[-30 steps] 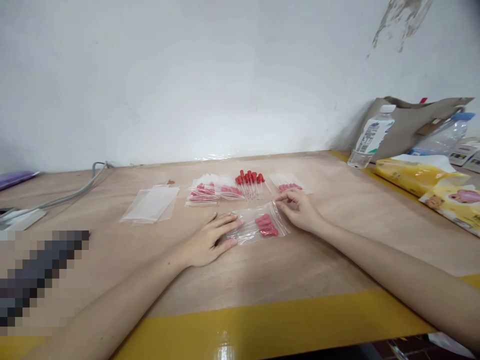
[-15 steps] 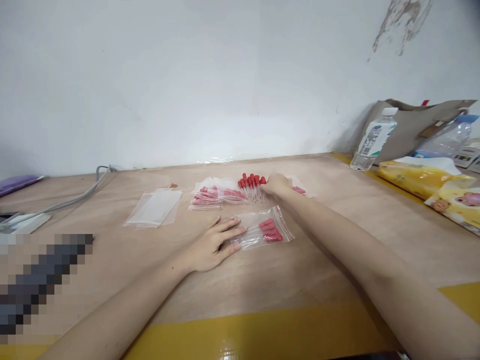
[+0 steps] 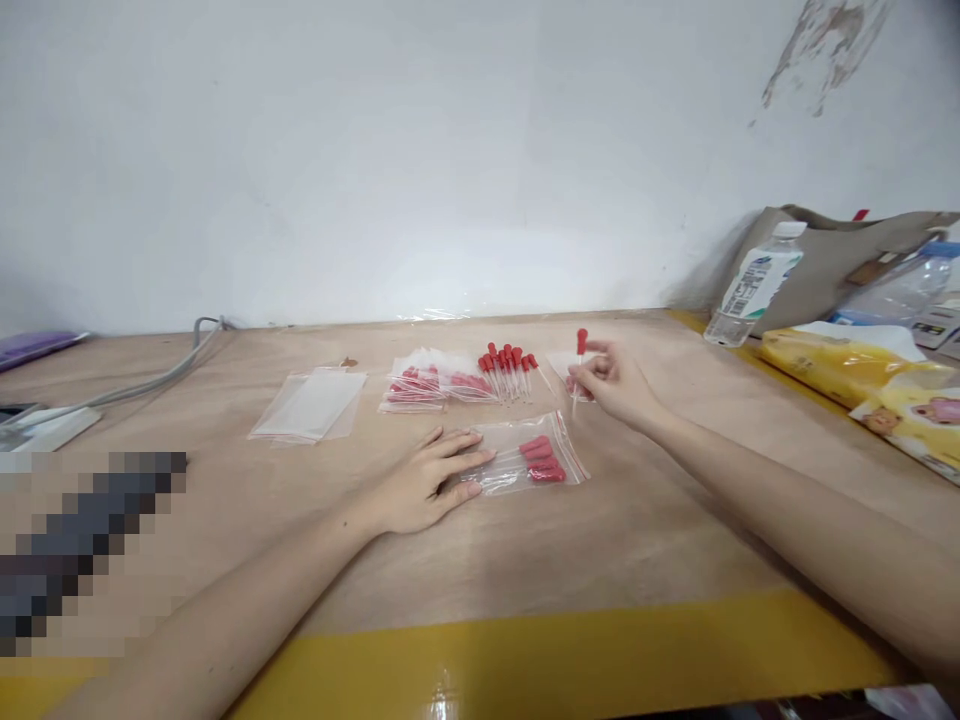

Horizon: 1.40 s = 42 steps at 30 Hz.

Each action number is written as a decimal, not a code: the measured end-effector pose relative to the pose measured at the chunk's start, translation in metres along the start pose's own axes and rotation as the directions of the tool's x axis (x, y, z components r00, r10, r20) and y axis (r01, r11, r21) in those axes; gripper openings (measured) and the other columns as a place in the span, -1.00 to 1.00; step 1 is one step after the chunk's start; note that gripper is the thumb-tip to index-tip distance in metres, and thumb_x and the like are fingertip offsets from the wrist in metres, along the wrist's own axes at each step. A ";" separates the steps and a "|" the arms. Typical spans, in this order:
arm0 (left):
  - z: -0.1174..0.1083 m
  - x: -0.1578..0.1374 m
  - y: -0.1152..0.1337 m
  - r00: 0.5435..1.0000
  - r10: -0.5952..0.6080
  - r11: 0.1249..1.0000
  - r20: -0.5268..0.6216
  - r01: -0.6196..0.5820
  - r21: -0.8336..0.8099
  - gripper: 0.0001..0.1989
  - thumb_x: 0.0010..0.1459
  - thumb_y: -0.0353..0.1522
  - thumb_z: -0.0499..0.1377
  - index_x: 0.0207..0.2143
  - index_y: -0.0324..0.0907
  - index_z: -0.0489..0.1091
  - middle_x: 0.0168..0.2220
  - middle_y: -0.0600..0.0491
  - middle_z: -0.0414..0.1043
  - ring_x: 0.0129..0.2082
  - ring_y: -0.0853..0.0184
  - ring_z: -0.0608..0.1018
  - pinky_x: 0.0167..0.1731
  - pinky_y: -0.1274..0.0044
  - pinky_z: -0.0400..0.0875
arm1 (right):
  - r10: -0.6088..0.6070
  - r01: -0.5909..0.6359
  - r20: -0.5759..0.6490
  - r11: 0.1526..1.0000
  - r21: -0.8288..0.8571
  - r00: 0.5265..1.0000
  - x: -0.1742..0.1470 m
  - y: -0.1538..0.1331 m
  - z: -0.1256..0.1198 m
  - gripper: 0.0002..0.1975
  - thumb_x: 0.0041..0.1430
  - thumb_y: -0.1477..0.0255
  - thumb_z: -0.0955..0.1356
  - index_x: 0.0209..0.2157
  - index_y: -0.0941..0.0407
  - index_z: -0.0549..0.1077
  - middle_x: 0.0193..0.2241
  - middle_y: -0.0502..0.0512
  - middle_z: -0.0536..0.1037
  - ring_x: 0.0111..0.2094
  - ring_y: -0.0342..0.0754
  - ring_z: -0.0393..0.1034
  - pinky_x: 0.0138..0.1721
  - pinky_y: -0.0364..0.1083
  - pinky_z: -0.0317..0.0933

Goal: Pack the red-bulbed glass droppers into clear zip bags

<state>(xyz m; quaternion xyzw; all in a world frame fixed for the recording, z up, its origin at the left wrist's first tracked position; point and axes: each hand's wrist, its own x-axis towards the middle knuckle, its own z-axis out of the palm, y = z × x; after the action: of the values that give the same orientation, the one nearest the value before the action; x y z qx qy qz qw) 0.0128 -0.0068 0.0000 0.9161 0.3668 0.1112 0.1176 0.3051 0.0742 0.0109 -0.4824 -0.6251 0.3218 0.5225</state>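
My left hand (image 3: pixel 439 478) lies flat with fingers apart, its fingertips on the left end of a clear zip bag (image 3: pixel 504 470). Inside that bag several droppers with red bulbs (image 3: pixel 541 460) show through the plastic. Between thumb and fingers, my right hand (image 3: pixel 609 380) pinches a single glass dropper (image 3: pixel 581 345), upright with its red bulb on top. Left of this hand lies a pile of loose red-bulbed droppers (image 3: pixel 508 370). Behind the right hand a small bag (image 3: pixel 561 365) is partly hidden.
Filled bags with red bulbs (image 3: pixel 416 385) lie left of the pile. Flat clear bags (image 3: pixel 309 403) sit farther left, near a grey cable (image 3: pixel 169 378). At the right stand a bottle (image 3: pixel 756 285), a grey bag (image 3: pixel 825 255) and a yellow packet (image 3: pixel 840 360).
My right hand has moved right, away from the loose pile, and now holds one dropper up. The left hand stays on the bag. The camera view has shifted slightly.
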 end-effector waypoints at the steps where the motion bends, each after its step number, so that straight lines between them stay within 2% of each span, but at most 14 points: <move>1: 0.000 0.000 0.000 1.000 0.003 1.000 -0.002 -0.003 0.001 -0.57 0.27 -0.17 -0.07 0.18 0.05 0.08 0.24 0.03 0.02 0.23 0.23 0.09 0.19 0.17 -0.19 | 0.007 -0.007 0.000 0.999 0.038 1.000 -0.009 0.001 -0.005 -0.31 -0.08 0.28 0.39 0.06 0.15 0.07 -0.60 -0.08 0.41 -0.62 -0.17 0.28 -0.58 -0.17 0.22; 3: 0.000 0.000 0.000 1.000 0.002 1.000 0.002 -0.002 0.008 -0.57 0.28 -0.17 -0.07 0.19 0.05 0.08 0.24 0.04 0.02 0.23 0.24 0.09 0.19 0.17 -0.18 | 0.043 -0.042 -0.002 0.995 0.095 0.999 -0.024 0.004 -0.010 -0.11 -0.10 0.31 0.40 0.16 0.13 -0.17 -0.61 -0.13 0.39 -0.63 -0.16 0.28 -0.60 -0.17 0.23; 4: 0.000 0.000 -0.001 1.000 -0.001 1.000 0.006 0.001 0.012 -0.57 0.28 -0.17 -0.07 0.19 0.05 0.07 0.24 0.04 0.02 0.23 0.24 0.09 0.19 0.17 -0.18 | 0.062 -0.061 -0.002 0.991 0.117 0.998 -0.029 0.005 -0.010 -0.08 -0.10 0.31 0.40 0.17 0.12 -0.22 -0.61 -0.15 0.37 -0.64 -0.16 0.28 -0.60 -0.17 0.23; 10: -0.002 0.000 -0.002 1.000 0.013 1.000 0.006 -0.013 0.010 -0.56 0.27 -0.18 -0.04 0.19 0.06 0.07 0.24 0.04 0.01 0.23 0.23 0.09 0.19 0.16 -0.18 | 0.124 -0.103 -0.064 0.958 0.269 0.990 -0.038 0.014 0.008 -0.30 -0.12 0.30 0.39 0.02 0.03 -0.01 -0.48 -0.10 0.37 -0.55 -0.15 0.38 -0.45 -0.08 0.36; 13: -0.002 0.000 -0.002 1.000 0.017 1.000 0.016 -0.017 0.007 -0.57 0.27 -0.19 -0.05 0.18 0.06 0.08 0.25 0.06 0.00 0.24 0.23 0.06 0.19 0.17 -0.17 | 0.146 -0.140 0.006 0.932 0.335 0.989 -0.041 0.015 0.015 -0.43 -0.05 0.26 0.35 -0.04 0.01 0.03 -0.49 -0.09 0.38 -0.51 -0.13 0.41 -0.37 -0.04 0.38; 18: -0.002 0.000 -0.002 1.000 0.022 1.000 0.013 -0.022 0.000 -0.57 0.27 -0.19 -0.04 0.18 0.06 0.09 0.24 0.05 0.02 0.24 0.23 0.08 0.19 0.16 -0.18 | 0.139 -0.152 0.067 0.947 0.282 0.988 -0.049 0.015 0.013 -0.52 0.01 0.20 0.32 -0.07 -0.01 0.07 -0.54 -0.10 0.38 -0.53 -0.11 0.41 -0.40 -0.04 0.37; 23: -0.002 0.000 -0.002 1.000 0.027 1.000 0.015 -0.027 0.002 -0.57 0.27 -0.19 -0.03 0.18 0.06 0.09 0.24 0.04 0.02 0.23 0.22 0.10 0.19 0.14 -0.19 | 0.114 -0.160 0.149 0.923 0.349 0.982 -0.050 0.014 0.004 -0.63 0.06 0.19 0.29 -0.14 0.01 0.14 -0.45 -0.04 0.43 -0.42 -0.10 0.44 -0.27 0.01 0.35; 25: -0.002 0.000 -0.002 0.999 0.024 1.000 0.022 -0.024 0.008 -0.56 0.27 -0.18 -0.04 0.18 0.06 0.07 0.24 0.04 0.01 0.23 0.24 0.09 0.19 0.15 -0.19 | 0.077 -0.138 0.196 0.936 0.323 0.978 -0.049 0.015 -0.002 -0.67 0.07 0.18 0.29 -0.17 0.03 0.21 -0.37 0.02 0.45 -0.39 -0.11 0.43 -0.25 0.00 0.33; 27: -0.002 0.000 -0.001 0.999 0.023 1.000 0.026 -0.023 0.011 -0.56 0.27 -0.18 -0.05 0.19 0.06 0.06 0.25 0.04 0.00 0.24 0.25 0.08 0.19 0.16 -0.19 | 0.005 -0.061 0.266 0.978 0.200 0.964 -0.046 0.016 -0.011 -0.69 0.04 0.20 0.32 -0.21 0.07 0.31 -0.31 0.07 0.46 -0.36 -0.11 0.40 -0.25 -0.02 0.31; 30: -0.002 0.000 -0.002 0.999 0.027 1.000 0.017 -0.027 0.010 -0.56 0.27 -0.17 -0.04 0.19 0.07 0.06 0.25 0.05 -0.01 0.24 0.24 0.07 0.19 0.16 -0.19 | -0.102 0.131 0.444 0.991 -0.035 0.890 -0.041 0.016 -0.024 -0.74 0.00 0.25 0.37 -0.30 0.11 0.43 -0.21 0.13 0.45 -0.31 -0.10 0.35 -0.28 -0.06 0.26; 33: -0.001 0.000 -0.003 0.999 0.033 0.999 0.010 -0.033 0.002 -0.56 0.27 -0.18 -0.03 0.18 0.07 0.07 0.25 0.05 -0.01 0.23 0.22 0.09 0.19 0.15 -0.19 | -0.150 0.241 0.555 0.966 -0.095 0.818 -0.037 0.016 -0.029 -0.76 -0.02 0.28 0.39 -0.31 0.12 0.48 -0.19 0.13 0.47 -0.26 -0.07 0.35 -0.21 -0.04 0.24; 36: -0.001 0.000 -0.004 0.999 0.037 0.999 0.008 -0.037 0.000 -0.56 0.26 -0.18 -0.03 0.18 0.07 0.07 0.25 0.05 0.00 0.23 0.21 0.10 0.19 0.14 -0.20 | -0.163 0.237 0.598 0.970 -0.046 0.784 -0.035 0.016 -0.026 -0.74 -0.01 0.27 0.38 -0.30 0.12 0.48 -0.26 0.09 0.51 -0.20 -0.05 0.37 -0.11 -0.02 0.21; 38: -0.001 0.000 -0.004 0.999 0.036 0.999 0.010 -0.036 0.006 -0.56 0.26 -0.18 -0.03 0.18 0.08 0.07 0.25 0.05 0.00 0.23 0.22 0.10 0.19 0.15 -0.19 | -0.133 0.196 0.616 0.980 -0.036 0.777 -0.033 0.016 -0.021 -0.74 0.01 0.25 0.36 -0.30 0.12 0.49 -0.29 0.07 0.53 -0.22 -0.07 0.39 -0.13 -0.03 0.23; 42: -0.001 0.000 -0.003 0.999 0.032 0.999 0.016 -0.032 0.015 -0.57 0.27 -0.17 -0.05 0.18 0.09 0.06 0.25 0.06 0.00 0.23 0.23 0.09 0.19 0.16 -0.19 | -0.061 0.090 0.559 0.996 -0.024 0.827 -0.032 0.016 -0.009 -0.70 0.02 0.21 0.34 -0.32 0.13 0.51 -0.33 0.07 0.56 -0.28 -0.07 0.42 -0.18 -0.04 0.27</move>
<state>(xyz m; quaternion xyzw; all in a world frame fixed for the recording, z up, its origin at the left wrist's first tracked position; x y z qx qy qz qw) 0.0108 -0.0042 -0.0002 0.9235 0.3520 0.1032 0.1118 0.3177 0.0481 -0.0126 -0.3554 -0.7766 0.4117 0.3180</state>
